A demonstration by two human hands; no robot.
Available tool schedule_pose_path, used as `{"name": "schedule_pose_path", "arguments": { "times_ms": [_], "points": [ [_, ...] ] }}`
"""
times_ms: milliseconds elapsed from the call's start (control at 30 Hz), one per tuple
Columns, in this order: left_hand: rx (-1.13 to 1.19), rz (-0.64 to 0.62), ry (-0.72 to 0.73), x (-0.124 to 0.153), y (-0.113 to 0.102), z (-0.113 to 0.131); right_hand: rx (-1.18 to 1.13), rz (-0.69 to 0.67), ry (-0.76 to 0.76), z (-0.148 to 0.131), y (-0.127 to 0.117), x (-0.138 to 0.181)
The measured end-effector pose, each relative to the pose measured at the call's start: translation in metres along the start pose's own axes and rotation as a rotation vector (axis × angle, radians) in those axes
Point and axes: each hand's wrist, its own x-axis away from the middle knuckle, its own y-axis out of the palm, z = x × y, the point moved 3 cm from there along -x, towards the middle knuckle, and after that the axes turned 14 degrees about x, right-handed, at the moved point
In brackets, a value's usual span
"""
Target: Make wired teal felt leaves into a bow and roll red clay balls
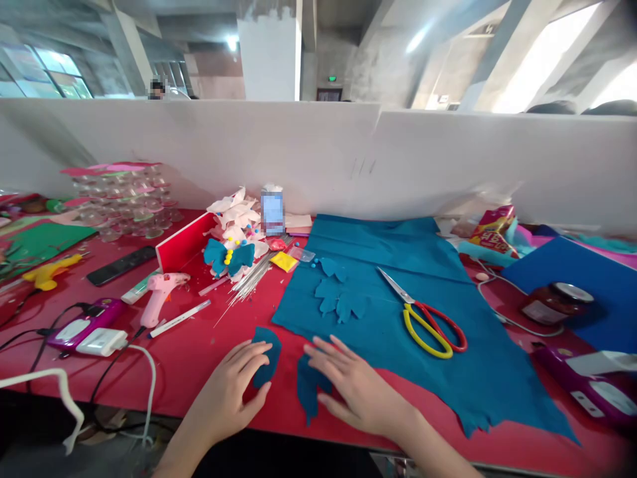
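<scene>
Head view: your left hand [239,388] and right hand [354,390] lie apart, fingers loosely spread, unclenched, over a left scrap [275,355] and right scrap [307,393] just before the large cloth [368,245], probably steadying them. Scissors [409,301] rest on that cloth, presumably parked within reach.

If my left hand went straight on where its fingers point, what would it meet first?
Beyond the small curved teal cloth piece it partly covers, your left hand would probably meet the near left corner of the large creased teal cloth sheet first, though depth is unclear.
</scene>
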Motion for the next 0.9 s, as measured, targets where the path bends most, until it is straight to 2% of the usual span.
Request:
{"name": "schedule_pose_path", "arguments": {
  "times_ms": [33,100,133,167,267,367,567,733,833,900],
  "points": [
    [-0.001,0.015,-0.002,0.001,0.0,-0.001,0.06,0.054,0.07,0.016,-0.005,-0.002],
    [0.002,0.055,-0.001,0.002,0.0,-0.004,0.203,0.146,0.324,0.059,-0.016,-0.004],
    [0.007,0.084,-0.004,0.003,-0.001,-0.006,0.269,0.145,0.463,0.083,-0.021,-0.004],
    [0.018,0.125,-0.011,0.004,-0.001,-0.008,0.328,0.089,0.573,0.106,-0.023,-0.004],
    [0.078,0.315,-0.069,0.009,-0.004,-0.018,0.336,-0.002,0.635,0.158,-0.023,-0.003],
    [0.139,0.475,-0.142,0.012,-0.008,-0.027,0.288,-0.07,0.625,0.183,-0.016,-0.001],
    [0.172,0.465,-0.169,0.01,-0.01,-0.03,0.161,-0.082,0.546,0.191,-0.01,-0.002],
    [0.205,0.446,-0.227,0.011,-0.012,-0.032,0.06,0.064,0.551,0.187,-0.025,-0.016],
    [0.211,0.309,-0.214,0.008,-0.009,-0.03,0.028,0.207,0.571,0.167,-0.05,-0.023],
    [0.147,0.187,-0.156,0.005,-0.005,-0.025,0.025,0.298,0.566,0.138,-0.069,-0.024]
  ]
}}
